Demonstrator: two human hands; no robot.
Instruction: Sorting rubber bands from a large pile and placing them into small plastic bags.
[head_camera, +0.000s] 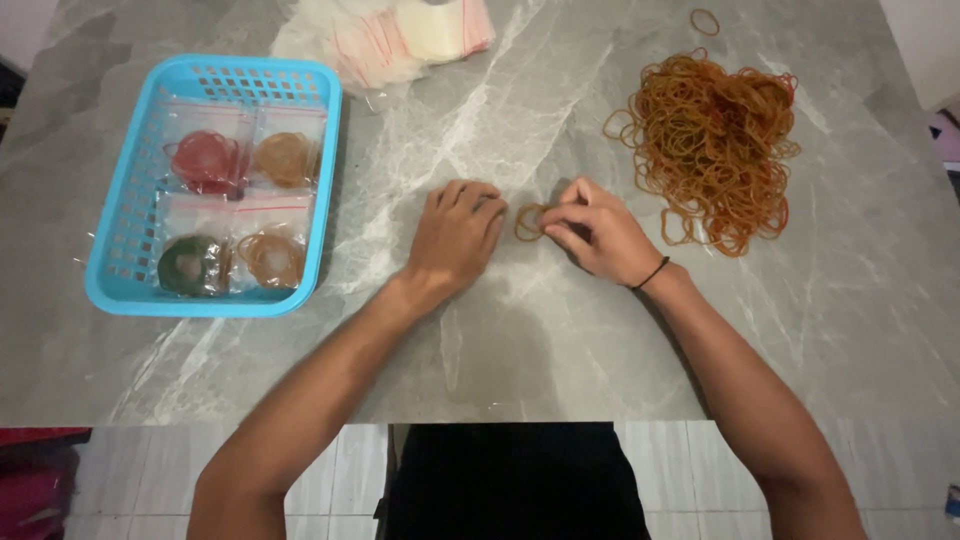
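Grey marble-patterned tabletop (560, 340), white veining. Person's right hand (598, 233) pinched a small bunch of orange-brown rubber bands (528, 221) between thumb and fingertips, bunch touching the table between both hands. Left hand (458, 232) lay palm-down just beside it, fingers curled, holding nothing that showed. Large loose heap of orange-brown rubber bands (715, 140) sat near the right hand. Well apart, left: light-blue plastic mesh basket (120, 250) with four clear bags of sorted bands inside. Stack of clear zip bags with red strips (385, 35) at the far edge.
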